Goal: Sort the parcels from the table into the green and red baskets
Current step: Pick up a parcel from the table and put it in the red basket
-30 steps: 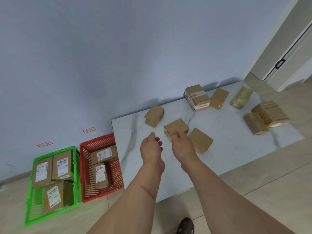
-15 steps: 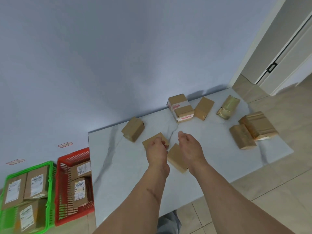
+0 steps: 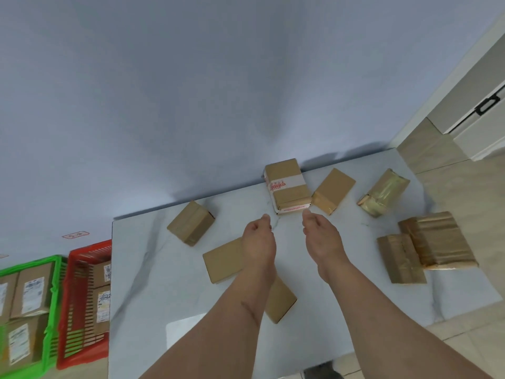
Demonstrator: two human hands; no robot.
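Note:
Several brown cardboard parcels lie on the white marble table [image 3: 142,269]. My left hand [image 3: 258,243] and my right hand [image 3: 322,239] hover side by side just short of a taped parcel with red print [image 3: 287,184] at the table's far edge. Both hands are empty, with fingers loosely curled. A flat parcel [image 3: 222,259] lies under my left wrist, and another parcel [image 3: 280,300] is half hidden by my left forearm. On the floor at the left stand the red basket [image 3: 82,310] and the green basket [image 3: 52,296], each holding labelled parcels.
Further parcels: one box [image 3: 191,222] at the far left of the table, one [image 3: 333,190] right of the taped parcel, a shiny wrapped one [image 3: 384,192], and two [image 3: 437,242] by the right edge. A wall runs behind the table; a door stands at far right.
Both hands moved forward, past the two near parcels, toward the taped parcel at the back. The view swung right, so the baskets slid toward the left edge.

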